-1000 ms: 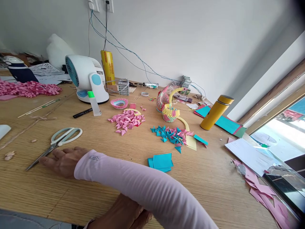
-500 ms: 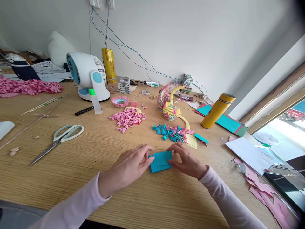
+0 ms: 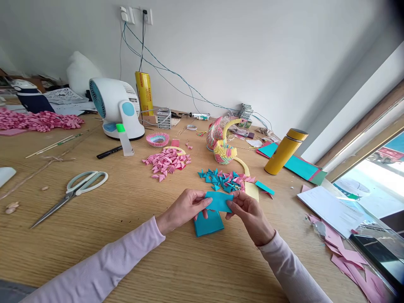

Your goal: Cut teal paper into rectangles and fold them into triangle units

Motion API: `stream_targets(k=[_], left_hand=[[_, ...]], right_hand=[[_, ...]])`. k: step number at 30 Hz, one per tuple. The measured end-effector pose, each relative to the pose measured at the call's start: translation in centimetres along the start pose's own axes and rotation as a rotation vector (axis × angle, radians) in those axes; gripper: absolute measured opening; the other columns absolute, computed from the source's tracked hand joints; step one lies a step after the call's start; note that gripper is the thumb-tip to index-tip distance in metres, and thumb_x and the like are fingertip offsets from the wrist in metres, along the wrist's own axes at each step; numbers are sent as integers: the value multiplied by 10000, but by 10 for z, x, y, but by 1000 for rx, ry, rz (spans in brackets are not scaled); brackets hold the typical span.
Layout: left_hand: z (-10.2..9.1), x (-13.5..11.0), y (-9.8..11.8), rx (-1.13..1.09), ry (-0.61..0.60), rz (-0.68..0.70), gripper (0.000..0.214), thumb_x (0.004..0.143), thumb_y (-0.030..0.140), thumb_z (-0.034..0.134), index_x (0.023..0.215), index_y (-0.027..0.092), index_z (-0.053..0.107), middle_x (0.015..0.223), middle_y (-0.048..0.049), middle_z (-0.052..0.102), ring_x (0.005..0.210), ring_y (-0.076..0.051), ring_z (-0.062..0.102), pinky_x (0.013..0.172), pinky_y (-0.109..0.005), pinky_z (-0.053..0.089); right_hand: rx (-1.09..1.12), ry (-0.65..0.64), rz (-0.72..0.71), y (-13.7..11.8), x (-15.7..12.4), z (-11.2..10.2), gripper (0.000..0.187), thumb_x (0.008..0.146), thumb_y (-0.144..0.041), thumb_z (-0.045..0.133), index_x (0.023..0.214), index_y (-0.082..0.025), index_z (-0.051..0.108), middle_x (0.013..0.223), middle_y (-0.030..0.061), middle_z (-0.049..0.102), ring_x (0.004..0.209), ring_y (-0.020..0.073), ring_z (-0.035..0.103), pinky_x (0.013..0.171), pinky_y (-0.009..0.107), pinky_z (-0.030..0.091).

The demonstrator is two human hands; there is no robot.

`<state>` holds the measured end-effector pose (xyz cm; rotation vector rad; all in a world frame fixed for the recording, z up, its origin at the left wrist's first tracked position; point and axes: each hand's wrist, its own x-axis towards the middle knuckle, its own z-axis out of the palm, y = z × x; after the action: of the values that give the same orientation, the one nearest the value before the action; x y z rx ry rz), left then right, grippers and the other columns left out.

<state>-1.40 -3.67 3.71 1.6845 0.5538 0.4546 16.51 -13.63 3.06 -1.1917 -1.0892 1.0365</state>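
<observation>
My left hand [image 3: 182,209] and my right hand [image 3: 249,216] both pinch one small teal paper rectangle [image 3: 219,201], held just above the wooden table [image 3: 126,235]. Under it lies a small stack of teal paper rectangles [image 3: 208,223]. Just beyond my hands is a heap of folded teal and pink triangles [image 3: 225,180] with a pale yellow sheet [image 3: 251,190] beside it. A heap of folded pink triangles [image 3: 167,162] lies further left. Behind them stands a modular paper swan [image 3: 222,139] in pink and yellow.
Scissors [image 3: 71,191] lie at the left. A white and blue fan [image 3: 115,107], a glue stick [image 3: 124,141], a black pen [image 3: 109,152], a yellow flask [image 3: 282,151], white papers [image 3: 331,206] and pink scraps [image 3: 350,252] surround the work area. A window runs along the right.
One second ago my right arm reached across to the scissors at the left. Both hands then came to the teal stack, and now they have lifted one teal sheet off it.
</observation>
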Motion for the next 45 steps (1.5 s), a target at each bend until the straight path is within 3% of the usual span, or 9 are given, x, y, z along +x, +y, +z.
stream_targets(k=[4, 9, 13, 17, 23, 31, 37, 41, 45], left_hand=[[3, -2, 3, -241, -17, -15, 329, 813, 376, 591, 989, 101, 636, 642, -35, 644, 523, -100, 571, 433, -164, 396], [3, -5, 1, -472, -5, -66, 220, 787, 284, 577, 933, 121, 604, 680, -44, 656, 566, -122, 627, 428, -157, 403], [1, -5, 1, -545, -36, -105, 296, 833, 360, 520, 1025, 136, 536, 681, -57, 679, 559, -145, 640, 426, -173, 416], [2, -5, -1, -455, -99, -147, 443, 841, 519, 522, 904, 90, 615, 795, -114, 705, 563, -133, 643, 395, -165, 366], [4, -5, -7, -366, -125, -161, 432, 789, 488, 627, 934, 81, 647, 858, -132, 722, 569, -120, 646, 387, -161, 336], [2, -6, -4, -402, -77, -161, 351, 812, 421, 632, 915, 85, 621, 862, -118, 721, 575, -97, 632, 412, -150, 350], [6, -7, -7, -327, -49, -118, 357, 812, 431, 623, 941, 98, 623, 912, -121, 718, 581, -108, 637, 424, -160, 383], [4, -5, -7, -175, -50, -61, 373, 806, 445, 620, 936, 98, 662, 810, -89, 714, 610, -135, 631, 444, -181, 386], [-1, -2, -2, -18, -20, 76, 325, 831, 401, 606, 890, 100, 714, 827, -72, 720, 751, -160, 626, 632, -219, 457]], right_hand=[[67, 52, -60, 0, -5, 1, 199, 801, -373, 667, 850, -189, 611, 717, -22, 575, 582, 111, 571, 589, 266, 482], [-17, 92, -120, 2, -7, 2, 174, 809, -361, 649, 786, -190, 629, 760, 0, 578, 590, 126, 583, 628, 296, 491], [-126, 79, -181, 1, -7, 2, 203, 813, -385, 635, 768, -187, 624, 752, 6, 569, 589, 135, 599, 603, 291, 498], [-220, 30, -189, 3, -8, 1, 201, 836, -381, 607, 778, -188, 610, 709, 11, 584, 613, 152, 614, 600, 286, 497], [-252, -18, -192, 7, -10, 0, 188, 872, -357, 569, 790, -192, 606, 694, 12, 585, 635, 157, 610, 615, 290, 485], [35, 50, -71, -1, -10, 9, 281, 905, -402, 517, 1105, -209, 561, 754, -9, 594, 657, 153, 635, 688, 317, 505], [-10, 72, 58, 0, -8, 17, 308, 789, -457, 663, 793, -156, 598, 702, 17, 624, 613, 140, 619, 618, 275, 498], [-75, 101, -16, 4, -7, 16, 279, 793, -433, 665, 759, -165, 597, 643, 6, 616, 569, 124, 592, 557, 248, 477], [-230, 124, -123, 5, -6, 15, 217, 819, -379, 646, 759, -176, 603, 646, 9, 621, 562, 128, 592, 539, 249, 466]])
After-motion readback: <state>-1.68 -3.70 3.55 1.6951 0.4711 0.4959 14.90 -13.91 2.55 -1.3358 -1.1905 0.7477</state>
